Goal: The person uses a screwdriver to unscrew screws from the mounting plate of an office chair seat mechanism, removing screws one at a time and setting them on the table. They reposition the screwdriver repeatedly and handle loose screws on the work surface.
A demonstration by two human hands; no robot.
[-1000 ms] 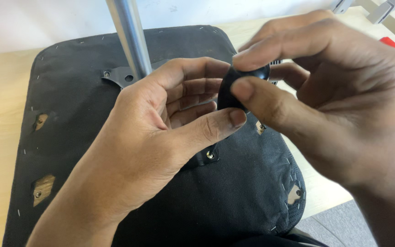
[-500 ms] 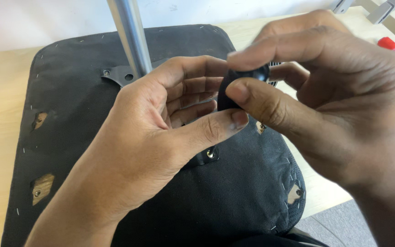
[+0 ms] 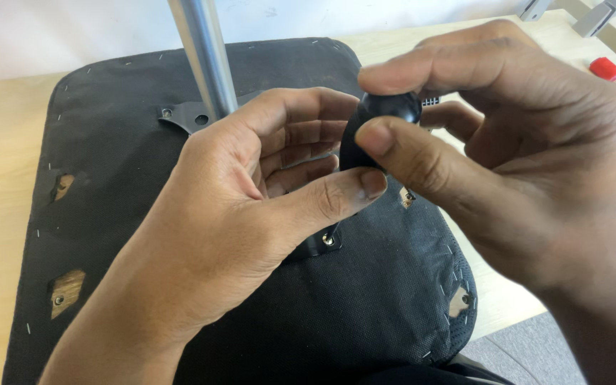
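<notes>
While pinched between both hands, black knob (image 3: pixel 386 114) above seat underside (image 3: pixel 108 142).

You're holding a small black rounded part (image 3: pixel 383 117), smooth and glossy on its domed top, pinched between the fingers and thumbs of your left hand (image 3: pixel 251 192) and right hand (image 3: pixel 529 164). It sits above the black seat underside, mostly hidden by your fingers.

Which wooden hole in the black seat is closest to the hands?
The small cutout right under the right hand's thumb. The two on the left edge and the one below lie farther off.
</notes>
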